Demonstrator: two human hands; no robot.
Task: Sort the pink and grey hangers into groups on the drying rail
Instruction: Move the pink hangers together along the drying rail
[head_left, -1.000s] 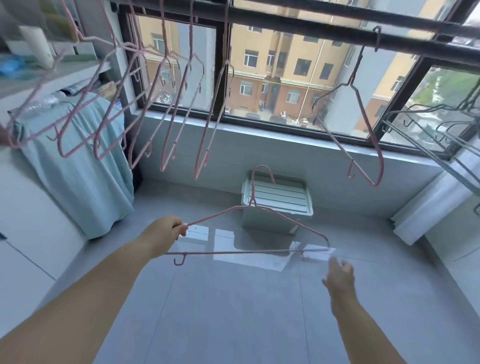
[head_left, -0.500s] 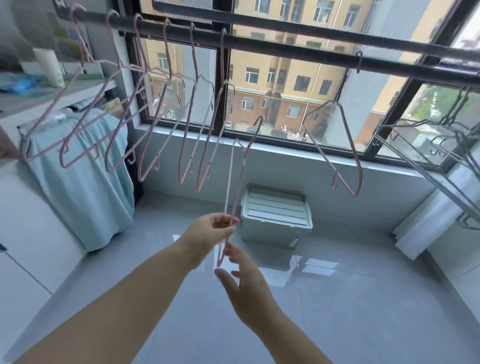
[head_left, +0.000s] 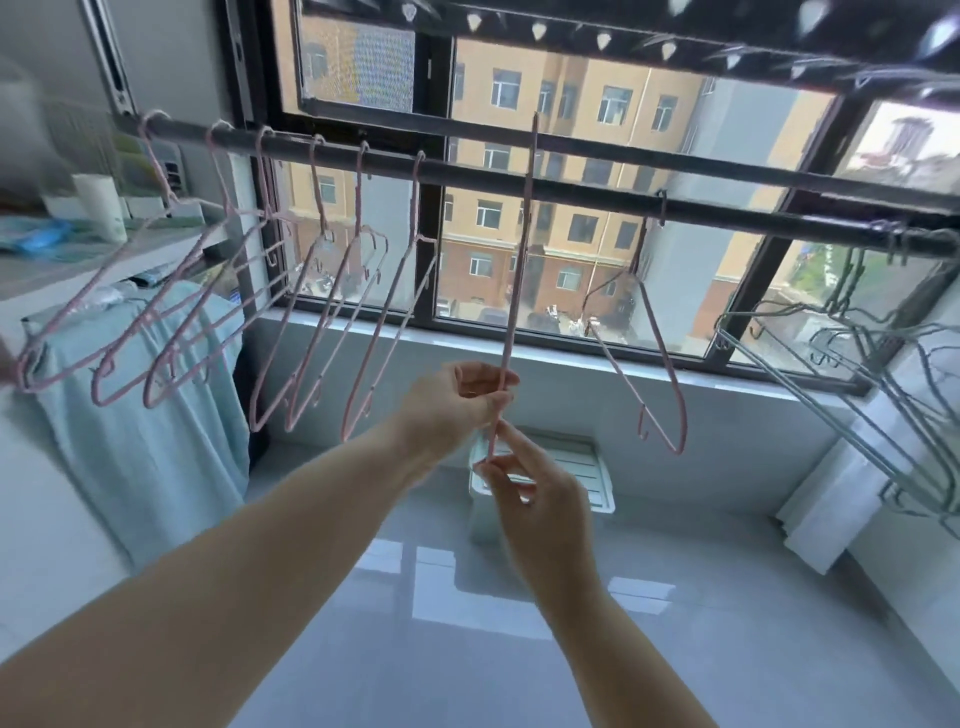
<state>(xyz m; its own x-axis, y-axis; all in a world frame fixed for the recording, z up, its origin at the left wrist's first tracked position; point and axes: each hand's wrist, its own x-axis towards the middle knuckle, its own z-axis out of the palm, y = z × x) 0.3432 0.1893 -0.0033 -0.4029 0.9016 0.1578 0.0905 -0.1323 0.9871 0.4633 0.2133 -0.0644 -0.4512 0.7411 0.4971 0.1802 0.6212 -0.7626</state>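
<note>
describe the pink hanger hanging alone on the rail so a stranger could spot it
Find the dark drying rail across the window. Pink hangers crowd its left end, grey hangers its far right; in the gap, right of the held hanger, one lone pink hanger hangs. Unlike its neighbours, it has bare rail on both sides and nobody touches it.
</note>
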